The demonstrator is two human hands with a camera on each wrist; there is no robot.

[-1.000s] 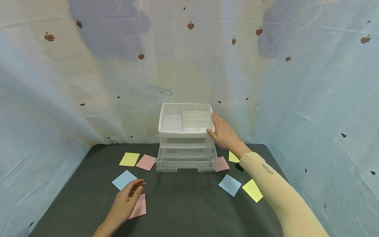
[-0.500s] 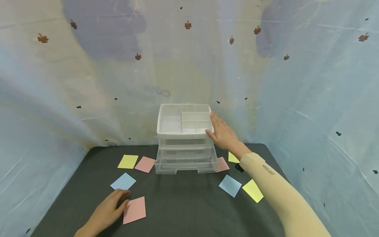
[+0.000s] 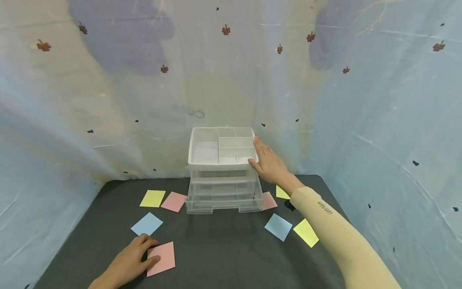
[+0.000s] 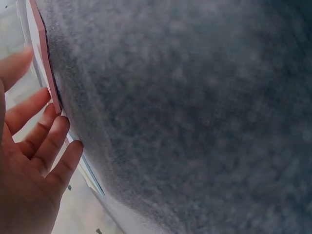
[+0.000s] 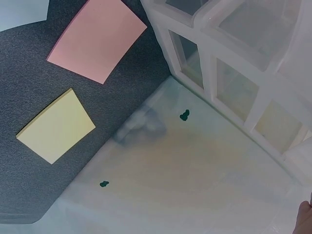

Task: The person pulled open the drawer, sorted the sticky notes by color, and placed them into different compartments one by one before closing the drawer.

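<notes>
A white plastic drawer organizer (image 3: pixel 223 166) with a divided top tray stands at the back middle of the table, its bottom clear drawer (image 3: pixel 225 205) pulled out. My right hand (image 3: pixel 271 162) rests on the organizer's right rim with fingers straight. In the right wrist view only a bit of that hand (image 5: pixel 304 219) shows, in the lower right corner. At the front left, my left hand (image 3: pixel 128 261) is at a pink sticky note pad (image 3: pixel 165 259), thumb over its face and fingers by its left edge. The left wrist view has relaxed fingers right at the edge of the pad (image 4: pixel 48 68).
Farther back on the left lie blue (image 3: pixel 146 224), yellow (image 3: pixel 152 198) and pink pads (image 3: pixel 174 201). Right of the organizer are a pink pad (image 3: pixel 268 200), a blue pad (image 3: pixel 278 227) and two yellow pads (image 3: pixel 306 233). Curtains (image 3: pixel 223 80) surround the dark table (image 3: pixel 216 261).
My left hand has moved left and down onto the pink pad's left side, its thumb now over the pad. The right hand stays at the organizer's rim. The head view has shifted slightly.
</notes>
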